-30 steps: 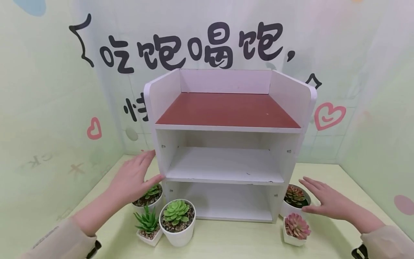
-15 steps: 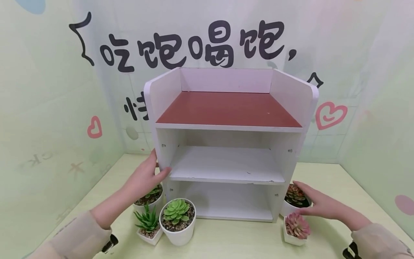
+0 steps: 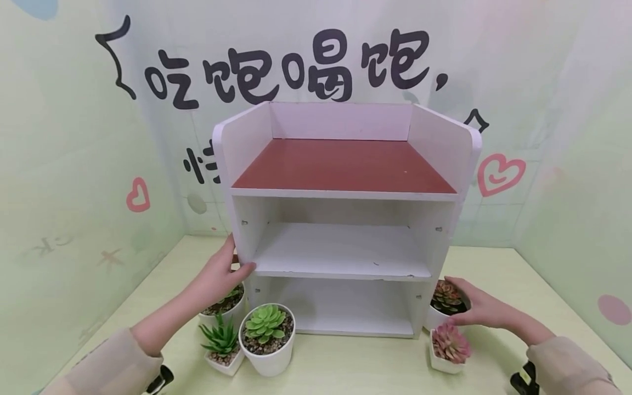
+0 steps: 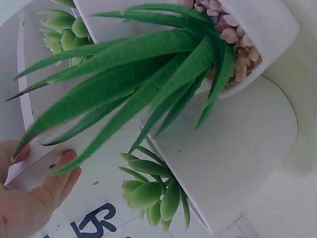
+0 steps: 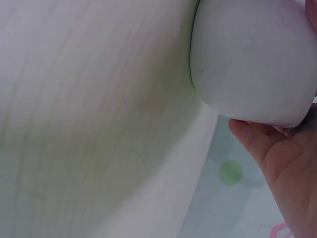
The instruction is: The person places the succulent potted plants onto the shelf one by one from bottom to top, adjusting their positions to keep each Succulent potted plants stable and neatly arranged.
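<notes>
My left hand (image 3: 219, 277) holds the left side panel of a white shelf (image 3: 340, 277). The thumb lies at its front edge, with the fingers along its outer face. Below that hand stand a spiky aloe-like plant (image 3: 220, 337) in a small square pot, a green succulent (image 3: 266, 323) in a round white pot, and another potted succulent (image 3: 229, 302), partly hidden behind the wrist. My right hand (image 3: 486, 307) grips a round white pot holding a reddish succulent (image 3: 446, 296) beside the shelf's right side; its thumb is in front, fingers behind. A pink succulent (image 3: 451, 344) in a square pot stands just in front.
The shelf has a red-brown top board (image 3: 345, 164) with raised sides and two white levels beneath. It stands on a pale wood-grain table (image 3: 360, 365). Printed fabric walls (image 3: 563, 126) with black lettering enclose the back and sides.
My left hand has moved right onto the shelf's side panel. My right hand has moved left from beside the reddish succulent's pot and taken hold of it. The plants have not visibly moved.
</notes>
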Available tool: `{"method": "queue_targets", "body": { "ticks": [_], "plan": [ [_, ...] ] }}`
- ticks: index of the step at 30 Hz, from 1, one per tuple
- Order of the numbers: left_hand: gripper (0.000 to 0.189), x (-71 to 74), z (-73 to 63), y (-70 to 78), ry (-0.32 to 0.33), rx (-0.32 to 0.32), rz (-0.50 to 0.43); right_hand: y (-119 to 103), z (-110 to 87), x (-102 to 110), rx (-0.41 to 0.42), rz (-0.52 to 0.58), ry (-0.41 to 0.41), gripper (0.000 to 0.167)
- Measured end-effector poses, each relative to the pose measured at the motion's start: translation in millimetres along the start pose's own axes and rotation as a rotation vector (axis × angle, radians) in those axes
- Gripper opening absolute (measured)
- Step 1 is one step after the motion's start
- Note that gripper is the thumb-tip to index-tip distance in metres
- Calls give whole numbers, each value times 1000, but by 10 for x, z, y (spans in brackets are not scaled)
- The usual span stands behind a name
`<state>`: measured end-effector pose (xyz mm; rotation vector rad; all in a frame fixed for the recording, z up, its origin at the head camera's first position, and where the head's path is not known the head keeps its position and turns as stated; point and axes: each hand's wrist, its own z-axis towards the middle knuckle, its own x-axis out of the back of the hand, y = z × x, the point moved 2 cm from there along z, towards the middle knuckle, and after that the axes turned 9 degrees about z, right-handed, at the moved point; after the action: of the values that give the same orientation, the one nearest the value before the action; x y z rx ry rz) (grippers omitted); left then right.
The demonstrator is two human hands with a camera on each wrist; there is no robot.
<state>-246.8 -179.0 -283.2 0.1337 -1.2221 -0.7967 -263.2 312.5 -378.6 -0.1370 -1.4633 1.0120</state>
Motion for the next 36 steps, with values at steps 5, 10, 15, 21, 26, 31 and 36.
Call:
{"method": "queue_targets", "body": {
  "ticks": [5, 10, 15, 21, 26, 31, 36],
  "plan": [
    [67, 18, -6, 16, -4, -3, -9, -10, 28, 11, 30, 4, -13, 81],
    [65, 23, -5, 13, -2, 5, -12, -7, 58, 21, 50, 9, -21, 77],
    [64, 22, -17, 20, -3, 14, -13, -5, 85, 28, 45, 93, -74, 72],
    [66, 13, -20, 12, -14, 17, -33, 7, 92, 28, 34, 156, -95, 71],
    [67, 8, -15, 11, -18, 17, -50, 23, 80, 17, 25, 108, -69, 73],
    [65, 6, -12, 19, -17, 11, -55, 2, 50, 36, 26, 16, -47, 76],
    [67, 5, -22, 28, -23, 18, -53, -80, -16, 124, 33, -72, -8, 75]
  ]
}}
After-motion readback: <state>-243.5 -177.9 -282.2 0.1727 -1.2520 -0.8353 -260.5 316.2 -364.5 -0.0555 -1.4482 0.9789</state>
